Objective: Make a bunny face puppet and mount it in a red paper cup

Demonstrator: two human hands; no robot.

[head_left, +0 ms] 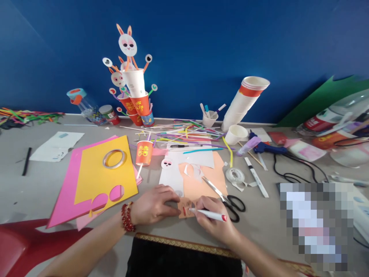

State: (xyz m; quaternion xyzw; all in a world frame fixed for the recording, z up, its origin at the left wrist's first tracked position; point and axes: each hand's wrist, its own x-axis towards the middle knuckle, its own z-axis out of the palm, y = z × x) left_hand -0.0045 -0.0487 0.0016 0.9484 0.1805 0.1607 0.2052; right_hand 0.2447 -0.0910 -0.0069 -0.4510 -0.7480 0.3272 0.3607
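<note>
My right hand (211,219) grips a white marker (211,214) with a red end, its tip on a small piece of orange paper (184,215). Red marks show on that piece. From the left, my left hand (157,206) holds the paper's edge against the table with thumb and fingers. Just beyond lie a peach sheet (213,179) and a white sheet (170,179), with a small rabbit face (167,163) on the white one. Black-handled scissors (220,194) rest partly on the peach sheet, beside my right hand.
Left are yellow card (100,173), pink card (69,184) and a tape roll (113,159). A red cup (144,153) stands near mid-table. Rabbit-topped cups (137,82), pipe cleaners (184,130) and stacked cups (245,102) line the back. A glue gun (269,148) with its cord lies right.
</note>
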